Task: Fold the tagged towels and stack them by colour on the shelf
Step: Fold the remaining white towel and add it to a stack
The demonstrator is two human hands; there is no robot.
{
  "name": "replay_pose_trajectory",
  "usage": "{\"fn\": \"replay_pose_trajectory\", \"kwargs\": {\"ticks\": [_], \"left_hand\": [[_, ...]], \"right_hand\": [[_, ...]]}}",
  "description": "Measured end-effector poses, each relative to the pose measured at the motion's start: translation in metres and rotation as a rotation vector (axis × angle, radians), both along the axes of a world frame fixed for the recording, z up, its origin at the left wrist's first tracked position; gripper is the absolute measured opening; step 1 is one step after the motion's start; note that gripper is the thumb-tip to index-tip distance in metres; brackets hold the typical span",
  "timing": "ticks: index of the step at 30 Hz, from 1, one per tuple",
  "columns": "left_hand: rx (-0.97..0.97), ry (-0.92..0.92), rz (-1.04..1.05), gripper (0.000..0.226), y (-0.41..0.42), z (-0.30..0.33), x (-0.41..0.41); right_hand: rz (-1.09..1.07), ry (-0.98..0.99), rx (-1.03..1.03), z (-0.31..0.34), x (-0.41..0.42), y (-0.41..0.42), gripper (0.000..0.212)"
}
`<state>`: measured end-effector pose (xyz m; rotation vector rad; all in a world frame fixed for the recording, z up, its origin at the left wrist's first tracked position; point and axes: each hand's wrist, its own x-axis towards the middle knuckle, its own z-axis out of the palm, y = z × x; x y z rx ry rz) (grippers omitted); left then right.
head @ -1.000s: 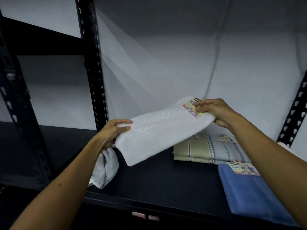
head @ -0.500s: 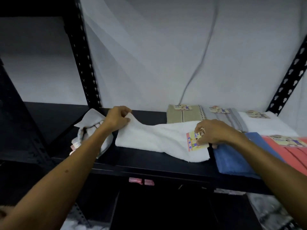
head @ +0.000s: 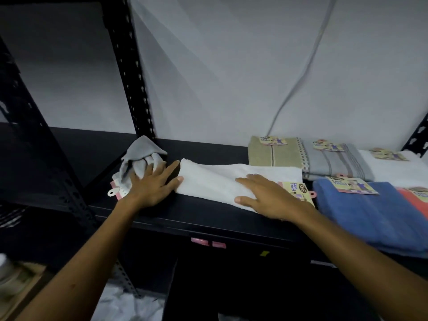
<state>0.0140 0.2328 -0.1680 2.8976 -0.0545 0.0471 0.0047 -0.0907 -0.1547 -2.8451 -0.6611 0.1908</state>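
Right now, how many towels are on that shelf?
7: crumpled grey left; white under the hands; beige, striped grey, white behind; blue, coral front. Others may be hidden.

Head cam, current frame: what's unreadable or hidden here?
- White towel's tag: partly under the right hand; small print too blurred to read.
- Crumpled grey towel: its near part is covered by the left hand, so its tag is barely seen.
- Coral towel: cut off by the right edge of the head view.
- Blue towel: the right forearm crosses its near corner.
- Lower shelf: too dark and blurred.
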Motion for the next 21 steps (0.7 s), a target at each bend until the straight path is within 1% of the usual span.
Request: {"fn": "replay_pose_trajectory", "kwargs": {"ticks": [3, 5, 7, 8, 10, 12, 13, 14, 16, 19, 21], "left_hand": [[-0.101, -0.011, 0.035, 0.056, 0.011, 0.013, 0.010], [-0.162, -0.043, 0.046, 0.055, 0.015, 0.016, 0.016], [-0.122, -0.101, 0.029, 0.055, 0.014, 0.014, 0.019], [-0.085, -0.169, 0.011, 0.054, 0.014, 0.011, 0.021], [-0.041, -0.372, -0.052, 0.048, 0.008, 0.008, 0.017], [-0.084, -0.559, -0.146, 0.042, -0.001, 0.004, 0.010], [-0.135, -0.603, -0.192, 0.037, -0.006, 0.002, 0.005], [-0.187, -0.611, -0.229, 0.031, -0.012, -0.001, -0.001], [-0.223, -0.545, -0.306, 0.025, -0.022, -0.009, -0.011], [-0.172, -0.441, -0.381, 0.031, -0.027, -0.023, -0.016], [-0.149, -0.405, -0.375, 0.045, -0.024, -0.026, -0.019]], "right_hand": [[-0.012, -0.011, -0.058, -0.016, 0.001, 0.003, 0.067], [-0.018, -0.032, -0.059, -0.018, -0.002, 0.005, 0.070], [-0.029, -0.049, -0.001, -0.017, -0.004, 0.006, 0.071], [-0.044, -0.069, 0.064, -0.016, -0.005, 0.006, 0.070], [-0.087, -0.169, 0.203, -0.017, -0.007, 0.003, 0.065], [-0.137, -0.330, 0.225, -0.018, -0.012, 0.000, 0.062], [-0.169, -0.398, 0.215, -0.019, -0.017, -0.002, 0.061], [-0.204, -0.447, 0.199, -0.019, -0.022, -0.003, 0.059], [-0.263, -0.488, 0.149, -0.020, -0.036, -0.003, 0.055], [-0.304, -0.432, 0.077, -0.028, -0.055, -0.006, 0.051], [-0.297, -0.367, 0.048, -0.033, -0.062, -0.009, 0.054]]}}
